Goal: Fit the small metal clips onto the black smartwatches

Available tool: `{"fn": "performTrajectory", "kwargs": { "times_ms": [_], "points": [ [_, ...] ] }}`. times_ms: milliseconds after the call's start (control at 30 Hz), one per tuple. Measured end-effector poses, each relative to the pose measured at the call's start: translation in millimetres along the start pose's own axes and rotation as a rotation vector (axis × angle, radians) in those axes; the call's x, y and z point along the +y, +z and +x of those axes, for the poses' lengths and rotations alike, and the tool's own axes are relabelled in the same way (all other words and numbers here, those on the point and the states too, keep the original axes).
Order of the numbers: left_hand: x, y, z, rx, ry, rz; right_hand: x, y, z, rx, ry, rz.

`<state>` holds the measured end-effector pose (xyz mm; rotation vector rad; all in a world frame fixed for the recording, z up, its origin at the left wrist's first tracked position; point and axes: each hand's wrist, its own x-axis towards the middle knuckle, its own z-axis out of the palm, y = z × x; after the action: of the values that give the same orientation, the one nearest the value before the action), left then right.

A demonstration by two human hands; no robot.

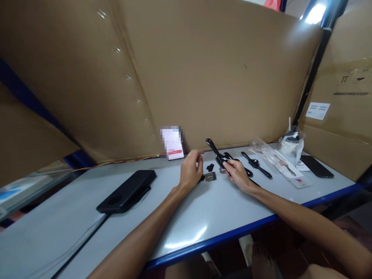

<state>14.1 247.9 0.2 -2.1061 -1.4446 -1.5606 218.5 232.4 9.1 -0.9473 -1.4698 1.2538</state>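
My right hand [237, 175] is closed round a black spokeshave [213, 146], gripping near its middle, one handle pointing up and left. My left hand [190, 169] hovers just left of the small parts, its fingers loosely bent and apart, with nothing visible in them. Between the hands lie a flat metal blade [210, 176] and a small black cap piece [210, 167]. Another dark piece sits partly hidden by my left hand. Behind my right hand is a second black spokeshave [247, 170], partly covered. A third spokeshave [256, 164] lies farther right.
A phone with a lit screen [174, 145] leans against the cardboard wall [203, 77]. A black power bank-like device [128, 192] with a cable lies left. To the right are plastic packaging [286, 166], a wrapped cup [290, 142] and a dark phone [316, 166]. The table has a blue edge [232, 236].
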Motion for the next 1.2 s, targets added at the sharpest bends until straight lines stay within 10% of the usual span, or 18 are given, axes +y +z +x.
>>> {"fn": "performTrajectory", "kwargs": {
  "times_ms": [333,700,1200],
  "points": [
    [-32,-9.2,7,0.005,-0.13,0.221,-38,-68,-6,0.296,-0.067,0.036],
    [-31,-12.5,12,-0.081,-0.243,0.282,-37,-181,-70,0.373,0.181,-0.753],
    [-26,-21.1,10,-0.091,-0.281,0.259,-33,-167,-44,0.261,0.344,-1.476]
  ]
}}
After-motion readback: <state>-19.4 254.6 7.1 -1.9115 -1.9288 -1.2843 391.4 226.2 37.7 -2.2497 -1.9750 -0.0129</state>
